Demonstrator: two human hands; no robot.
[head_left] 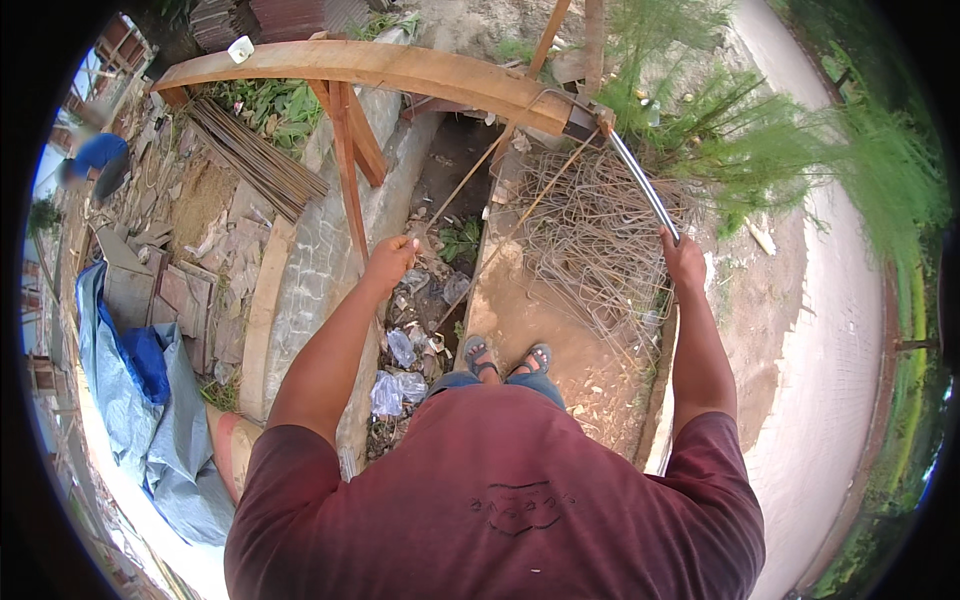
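My right hand (684,262) is closed around the lower end of a silvery metal pipe (643,180). The pipe's far end meets the end of a wooden beam (400,66), where a dark metal piece (580,124) sits. A thin bent steel rod (552,92) loops over that beam end. My left hand (392,262) is held out with its fingers curled, left of the ditch; whether anything is inside them I cannot make out. Below and left of the pipe lies a tangled heap of bent steel rods (590,235).
Wooden posts (348,160) prop the beam. A littered ditch (440,180) runs beside my feet, next to a concrete wall (310,260). Straight bars (255,160) and a blue-grey tarp (165,410) lie left. Green feathery branches (740,130) hang right. Another person (98,158) is far left.
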